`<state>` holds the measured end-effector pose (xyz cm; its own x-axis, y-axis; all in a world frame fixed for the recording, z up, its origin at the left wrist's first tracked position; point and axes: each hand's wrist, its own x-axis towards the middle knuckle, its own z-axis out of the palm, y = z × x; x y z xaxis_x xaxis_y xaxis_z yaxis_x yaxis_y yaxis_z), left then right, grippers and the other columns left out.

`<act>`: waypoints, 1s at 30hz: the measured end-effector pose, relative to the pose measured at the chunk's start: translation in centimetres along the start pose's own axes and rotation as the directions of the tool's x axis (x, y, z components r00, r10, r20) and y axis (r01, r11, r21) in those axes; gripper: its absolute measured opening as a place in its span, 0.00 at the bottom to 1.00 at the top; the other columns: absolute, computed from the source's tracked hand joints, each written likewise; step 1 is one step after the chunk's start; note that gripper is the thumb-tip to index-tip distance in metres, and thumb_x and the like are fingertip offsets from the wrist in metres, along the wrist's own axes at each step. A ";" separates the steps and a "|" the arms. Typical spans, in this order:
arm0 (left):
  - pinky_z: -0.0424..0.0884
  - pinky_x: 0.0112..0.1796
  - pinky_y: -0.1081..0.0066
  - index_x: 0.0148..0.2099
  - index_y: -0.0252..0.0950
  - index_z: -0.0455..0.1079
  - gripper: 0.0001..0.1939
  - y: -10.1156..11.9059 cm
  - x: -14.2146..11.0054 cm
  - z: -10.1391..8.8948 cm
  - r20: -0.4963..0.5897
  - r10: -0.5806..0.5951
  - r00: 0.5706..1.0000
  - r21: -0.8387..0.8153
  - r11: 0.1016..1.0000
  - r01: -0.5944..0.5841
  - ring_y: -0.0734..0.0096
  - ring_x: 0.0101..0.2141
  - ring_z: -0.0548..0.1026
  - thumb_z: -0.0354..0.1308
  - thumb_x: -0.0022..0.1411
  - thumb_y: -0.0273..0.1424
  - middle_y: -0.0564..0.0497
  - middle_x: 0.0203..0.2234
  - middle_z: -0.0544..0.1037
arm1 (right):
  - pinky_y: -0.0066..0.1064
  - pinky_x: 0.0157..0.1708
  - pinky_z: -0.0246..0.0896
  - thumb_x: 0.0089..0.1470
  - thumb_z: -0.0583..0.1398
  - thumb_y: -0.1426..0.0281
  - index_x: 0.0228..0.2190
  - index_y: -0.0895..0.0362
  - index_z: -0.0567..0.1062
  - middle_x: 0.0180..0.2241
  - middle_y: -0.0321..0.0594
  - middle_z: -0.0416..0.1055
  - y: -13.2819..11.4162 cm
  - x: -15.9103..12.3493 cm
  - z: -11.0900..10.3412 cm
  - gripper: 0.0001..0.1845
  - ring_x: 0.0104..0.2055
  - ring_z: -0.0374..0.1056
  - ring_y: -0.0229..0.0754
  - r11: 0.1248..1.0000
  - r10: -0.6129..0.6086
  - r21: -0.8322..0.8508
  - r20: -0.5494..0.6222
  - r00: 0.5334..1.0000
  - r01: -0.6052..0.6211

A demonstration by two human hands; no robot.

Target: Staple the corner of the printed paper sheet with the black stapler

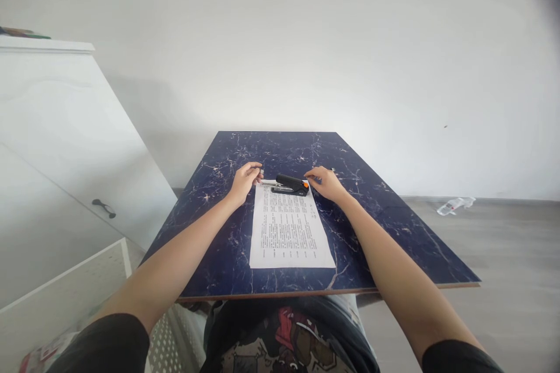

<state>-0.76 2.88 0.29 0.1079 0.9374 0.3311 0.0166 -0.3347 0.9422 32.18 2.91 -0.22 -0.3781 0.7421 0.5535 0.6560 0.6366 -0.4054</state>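
Observation:
A black stapler (291, 185) with an orange rear end lies across the far part of a printed sheet of paper (289, 233). Its silvery metal tray sticks out toward the left. My left hand (245, 182) is just left of that tray, thumb and fingers pinched on a small silvery piece that looks like a strip of staples (262, 172). At the stapler's orange end, the curled fingers of my right hand (326, 182) hold it. Part of their contact is hidden.
A dark blue marbled table (359, 210) stands against the white wall. To the left are a white cabinet (65, 128) with a dark handle and a white perforated basket (166, 344). A crumpled clear plastic wrapper (455, 206) lies on the floor at right.

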 end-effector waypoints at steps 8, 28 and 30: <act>0.63 0.26 0.72 0.42 0.35 0.76 0.21 0.0 -0.2 0.2 -0.014 0.016 1.000 0.036 0.999 -0.015 0.72 0.24 0.74 0.62 0.63 0.49 0.49 0.28 0.78 | 0.42 0.44 0.71 0.60 0.58 0.70 0.40 0.53 0.82 0.39 0.41 0.80 -0.1 -0.1 -0.1 0.12 0.41 0.72 0.48 1.000 -0.021 0.005 0.000 1.000 0.021; 0.69 0.29 0.70 0.44 0.35 0.78 0.18 0.6 -0.5 0.3 0.037 -0.014 0.999 0.043 0.999 0.012 0.59 0.36 0.82 0.65 0.61 0.45 0.43 0.35 0.84 | 0.40 0.43 0.70 0.62 0.58 0.71 0.41 0.52 0.82 0.40 0.42 0.80 0.0 0.1 0.2 0.12 0.40 0.73 0.47 1.000 -0.024 0.016 -0.015 1.000 0.025; 0.70 0.29 0.70 0.45 0.35 0.78 0.18 0.6 -0.4 0.3 0.037 -0.011 0.999 0.046 0.999 0.010 0.59 0.36 0.83 0.65 0.62 0.45 0.43 0.35 0.84 | 0.40 0.43 0.70 0.61 0.58 0.71 0.40 0.52 0.82 0.39 0.42 0.80 0.0 0.1 0.2 0.12 0.40 0.73 0.47 1.000 -0.023 0.014 -0.007 1.000 0.023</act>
<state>-0.49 2.25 0.69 0.1440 0.9370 0.3182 0.0637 -0.3297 0.9419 31.98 3.00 -0.34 -0.3885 0.7257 0.5678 0.6382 0.6564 -0.4024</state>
